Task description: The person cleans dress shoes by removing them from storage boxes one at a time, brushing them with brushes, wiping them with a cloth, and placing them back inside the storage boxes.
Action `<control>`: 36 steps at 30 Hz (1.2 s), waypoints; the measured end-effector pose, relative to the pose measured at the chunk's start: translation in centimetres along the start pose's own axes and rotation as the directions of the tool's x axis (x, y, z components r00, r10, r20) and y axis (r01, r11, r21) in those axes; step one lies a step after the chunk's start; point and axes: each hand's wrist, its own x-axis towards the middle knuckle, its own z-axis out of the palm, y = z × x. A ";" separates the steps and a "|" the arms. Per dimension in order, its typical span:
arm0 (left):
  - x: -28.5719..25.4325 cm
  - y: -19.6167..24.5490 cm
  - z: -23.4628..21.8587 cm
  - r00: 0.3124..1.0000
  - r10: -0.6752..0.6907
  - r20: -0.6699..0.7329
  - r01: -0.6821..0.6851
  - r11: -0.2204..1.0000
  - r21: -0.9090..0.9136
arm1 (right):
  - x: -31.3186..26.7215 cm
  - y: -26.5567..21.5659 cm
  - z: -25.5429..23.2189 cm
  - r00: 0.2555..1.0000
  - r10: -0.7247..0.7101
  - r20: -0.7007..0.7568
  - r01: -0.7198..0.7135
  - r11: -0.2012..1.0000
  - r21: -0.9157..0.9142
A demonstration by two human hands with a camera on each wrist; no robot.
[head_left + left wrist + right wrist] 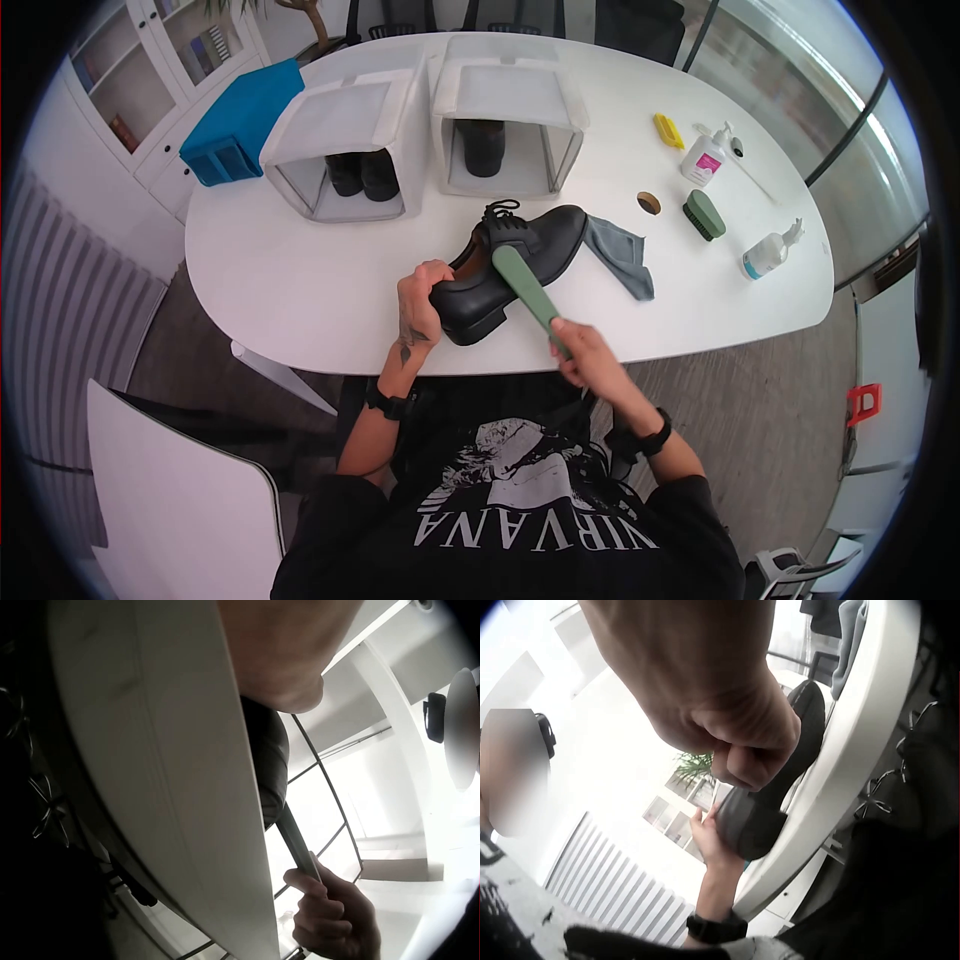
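Curling left hand [420, 302] round black shoe [550, 250], right hand [597, 368] round green tool [527, 287].

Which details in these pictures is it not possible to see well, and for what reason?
Head view: the underside of the long green tool, turned towards the black lace-up shoe; the small print on the pump bottle, too small.
Left wrist view: part of the left hand, cut off by the top edge.
Right wrist view: most of the tool, behind the right hand.
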 end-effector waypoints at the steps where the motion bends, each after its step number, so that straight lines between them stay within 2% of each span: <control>1: -0.1 -0.2 0.2 0.999 0.031 -0.010 -0.031 0.999 0.017 | 0.7 0.0 -2.0 0.997 0.021 -0.069 -0.025 0.999 -0.045; 2: -0.2 0.2 0.2 1.000 0.026 -0.001 -0.026 1.000 0.015 | 1.3 -0.3 -3.9 0.989 0.045 -0.139 -0.057 0.995 -0.088; 4: 0.1 1.1 -0.1 1.000 0.002 0.027 -0.004 0.997 0.076 | 2.2 -1.2 -6.2 0.972 -0.074 -0.222 0.089 0.994 0.059; 6: 0.0 0.8 0.1 1.000 0.012 0.013 -0.014 0.997 0.082 | 1.2 -0.5 -4.2 0.973 -0.012 -0.232 -0.017 0.993 -0.120; 7: 0.1 0.7 0.1 1.000 0.014 0.002 -0.015 0.996 0.093 | 0.3 -0.2 -2.3 0.984 0.071 -0.163 -0.084 0.994 -0.076; 8: 0.0 0.7 0.0 1.000 0.013 0.006 -0.014 0.995 0.095 | -0.7 -0.3 -1.5 0.999 0.043 -0.032 -0.045 0.997 -0.067; 10: -0.1 0.7 0.3 0.998 0.054 -0.019 -0.053 0.995 0.088 | -0.7 -1.6 -3.3 0.988 0.132 -0.084 -0.139 0.987 -0.082; 11: -0.2 0.9 0.4 0.999 0.049 0.002 -0.049 0.995 0.083 | 0.0 -1.4 -5.1 0.991 0.048 -0.128 -0.059 0.995 -0.080; 12: -0.3 1.2 0.3 1.000 -0.027 -0.001 0.027 0.999 0.025 | 0.4 -1.1 -6.0 0.984 -0.016 -0.177 0.015 1.000 -0.008; 13: -0.1 1.4 0.4 0.995 -0.099 -0.005 0.098 0.995 -0.033 | 0.0 -0.5 -5.8 0.985 0.026 -0.171 -0.032 0.999 -0.030; 14: 0.0 1.4 0.5 0.996 -0.092 0.003 0.093 0.995 -0.038 | -0.3 -0.4 -5.0 0.985 0.062 -0.161 -0.072 0.996 -0.057; 16: -0.2 1.3 0.4 0.998 -0.068 -0.007 0.068 0.998 0.012 | -1.8 -0.6 -3.4 0.980 0.184 0.075 -0.174 0.978 -0.118; 18: 0.1 0.8 0.4 0.998 -0.066 0.006 0.066 0.998 0.012 | -1.6 -1.4 -4.1 0.987 0.158 -0.030 -0.161 0.980 -0.118; 20: -0.2 0.9 0.3 0.997 -0.072 -0.012 0.071 0.995 -0.064 | 0.9 -0.6 -7.0 0.985 -0.010 -0.175 0.008 1.000 -0.012; 21: -0.5 1.0 0.2 0.997 -0.077 -0.015 0.076 0.995 -0.059 | 1.3 -0.4 -7.1 0.957 -0.092 -0.275 0.081 0.995 -0.050; 22: -0.5 1.2 0.1 1.000 -0.015 0.004 0.015 0.999 0.030 | 1.0 -0.4 -6.1 0.959 -0.097 -0.268 0.087 0.995 -0.050; 23: 0.0 1.4 0.1 0.998 0.051 0.025 -0.054 0.992 0.117 | 0.4 -0.1 -5.0 0.982 -0.046 -0.182 0.030 0.995 -0.094; 25: 0.1 2.1 0.1 0.990 0.104 0.095 -0.120 0.976 0.181 | -1.0 -1.2 -3.2 0.999 0.036 -0.038 -0.042 0.980 -0.193; 26: 0.3 2.7 0.2 0.980 0.150 0.134 -0.178 0.957 0.230 | -0.6 -1.4 -3.7 0.999 0.030 -0.038 -0.037 0.981 -0.191; 27: 0.5 3.1 0.2 0.979 0.151 0.138 -0.180 0.957 0.229 | -0.2 -1.5 -5.0 0.992 0.010 -0.122 -0.035 0.980 -0.198; 28: 0.5 3.5 0.2 0.958 0.192 0.213 -0.251 0.923 0.293 | 0.3 -1.3 -6.4 0.978 -0.004 -0.207 -0.039 0.978 -0.204; 29: 0.2 4.0 0.1 0.931 0.221 0.291 -0.319 0.881 0.348 | 1.4 -0.6 -7.4 0.941 -0.118 -0.317 0.042 0.971 -0.237; 30: -0.2 4.6 0.1 0.931 0.211 0.298 -0.312 0.885 0.347 | 1.8 -0.1 -8.1 0.929 -0.147 -0.339 0.067 0.969 -0.237; 32: -0.1 6.0 0.9 0.807 0.346 0.480 -0.512 0.813 0.275 | 0.6 0.1 -6.8 0.971 0.033 -0.239 -0.095 0.963 -0.250; 33: -0.3 6.8 1.1 0.771 0.361 0.525 -0.546 0.798 0.254 | -0.3 -0.2 -5.3 0.973 0.057 -0.224 -0.093 0.983 -0.156; 34: -0.3 7.3 0.9 0.773 0.356 0.524 -0.543 0.799 0.257 | -0.3 0.0 -6.0 0.974 0.060 -0.220 -0.096 0.983 -0.155; 36: -0.1 8.1 0.3 0.722 0.334 0.606 -0.603 0.733 0.315 | -0.9 0.3 -8.8 0.962 0.071 -0.263 -0.135 0.963 -0.235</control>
